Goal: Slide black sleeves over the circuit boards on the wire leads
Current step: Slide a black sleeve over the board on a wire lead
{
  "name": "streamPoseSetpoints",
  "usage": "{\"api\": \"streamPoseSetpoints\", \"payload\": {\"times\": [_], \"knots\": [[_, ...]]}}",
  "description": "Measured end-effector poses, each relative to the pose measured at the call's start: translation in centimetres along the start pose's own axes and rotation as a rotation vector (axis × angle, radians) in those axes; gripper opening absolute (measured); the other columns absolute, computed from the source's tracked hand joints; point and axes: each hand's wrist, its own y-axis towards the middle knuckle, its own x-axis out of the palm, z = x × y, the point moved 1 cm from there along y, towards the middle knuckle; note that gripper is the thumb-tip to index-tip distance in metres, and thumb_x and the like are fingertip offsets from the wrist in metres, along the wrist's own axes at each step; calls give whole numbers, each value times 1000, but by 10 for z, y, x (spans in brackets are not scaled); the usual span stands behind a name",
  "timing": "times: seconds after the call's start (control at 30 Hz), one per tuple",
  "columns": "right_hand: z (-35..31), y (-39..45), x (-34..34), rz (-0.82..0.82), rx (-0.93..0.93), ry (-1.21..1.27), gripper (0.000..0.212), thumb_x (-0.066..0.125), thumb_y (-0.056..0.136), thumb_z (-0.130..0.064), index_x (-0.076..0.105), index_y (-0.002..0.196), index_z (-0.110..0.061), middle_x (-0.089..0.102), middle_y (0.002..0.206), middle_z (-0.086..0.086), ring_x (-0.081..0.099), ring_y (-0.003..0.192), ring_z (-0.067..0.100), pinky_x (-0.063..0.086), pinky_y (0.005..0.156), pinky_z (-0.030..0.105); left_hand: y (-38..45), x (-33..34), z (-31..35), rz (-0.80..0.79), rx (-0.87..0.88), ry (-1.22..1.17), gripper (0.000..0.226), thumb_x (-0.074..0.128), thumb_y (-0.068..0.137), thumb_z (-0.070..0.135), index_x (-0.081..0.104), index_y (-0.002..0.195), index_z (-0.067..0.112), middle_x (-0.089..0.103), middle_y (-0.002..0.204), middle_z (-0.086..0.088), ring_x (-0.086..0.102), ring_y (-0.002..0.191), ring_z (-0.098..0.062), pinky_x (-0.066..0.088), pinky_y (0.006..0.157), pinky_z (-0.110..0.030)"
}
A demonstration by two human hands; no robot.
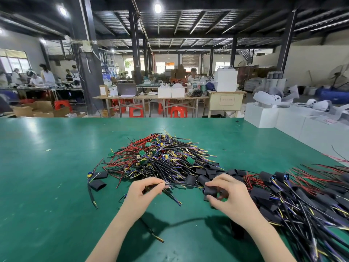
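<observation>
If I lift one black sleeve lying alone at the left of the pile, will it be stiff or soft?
Probably soft and light: the loose black sleeve lies flattened on the green table. It likely squashes easily, since the right hand pinches a similar one between fingertips. Being flat, it seems unlikely to roll.

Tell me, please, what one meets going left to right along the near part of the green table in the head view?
Loose black sleeve → left hand gripping a black lead → right hand pinching a black sleeve → pile of sleeved leads.

Our left hand [146, 188] pinches a black lead [181, 184] that runs across to the sleeve [210, 191] pinched by our right hand [226, 193], above the green table [47, 186].
</observation>
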Motion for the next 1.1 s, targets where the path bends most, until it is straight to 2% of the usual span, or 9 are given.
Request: {"api": "streamPoseSetpoints", "payload": {"times": [0.17, 0.27, 0.4, 0.53, 0.63, 0.8, 0.9, 1.1], "knots": [[5, 0, 2, 49, 62, -83, 23, 81, 68, -16, 75, 89, -21, 60, 80, -10, 53, 64, 1, 37, 59, 6, 0, -2, 1, -20, -12, -12, 16, 67, 89, 9, 76, 83, 21, 70, 75, -2, 58, 67, -4, 43, 65, -14], [5, 0, 0, 86, 96, -105, 21, 82, 65, -20, 75, 85, -23, 61, 79, -11, 54, 63, 2, 42, 63, 13, -1, -1, 0, -4, -19, 6, 18, 69, 87, 9, 77, 82, 25, 70, 72, 1, 57, 64, -3, 42, 63, -13], [1, 0, -1, 123, 83, -72, 22, 84, 62, -15, 75, 80, -22, 63, 75, -9, 56, 62, 2, 42, 63, 11, -1, 0, 1, 112, 5, 82, 19, 72, 85, 9, 77, 78, 27, 70, 68, 5, 57, 60, -4, 43, 61, -15], [-2, 1, 2, 163, 80, -33, 22, 85, 61, -12, 75, 76, -23, 64, 72, -7, 58, 62, 6, 43, 63, 13, -2, 1, 3, 171, 19, 87, 15, 76, 82, 11, 78, 78, 25, 71, 71, 6, 63, 65, -10, 48, 65, -20], [-1, 1, 4, 186, 88, -51, 21, 86, 61, -14, 75, 76, -22, 63, 70, -7, 57, 61, 7, 45, 63, 18, -4, 3, 6, 162, 35, 79, 14, 76, 81, 10, 78, 79, 23, 70, 67, 6, 62, 64, -10, 46, 66, -18], [2, 1, 7, 261, 89, -75, 23, 86, 59, -13, 72, 74, -24, 58, 66, -9, 54, 66, 10, 40, 60, 12, -4, 5, 9, 116, 77, 91, 20, 76, 80, 5, 79, 79, 26, 68, 63, 15, 60, 64, -10, 43, 65, -16], [4, 1, 8, 285, 99, -101, 23, 86, 59, -13, 72, 75, -22, 59, 69, -9, 53, 58, 6, 42, 60, 15, -4, 5, 9, 95, 70, 66, 24, 77, 78, 5, 79, 79, 29, 68, 64, 15, 59, 64, -10, 43, 63, -16], [7, 0, 4, 239, 100, -119, 26, 85, 63, -15, 74, 87, -18, 61, 80, -8, 57, 65, 9, 49, 65, 26, -4, 2, 6, 52, 65, 34, 25, 77, 79, 5, 79, 81, 30, 69, 68, 10, 58, 62, -3, 40, 62, -10]]}}
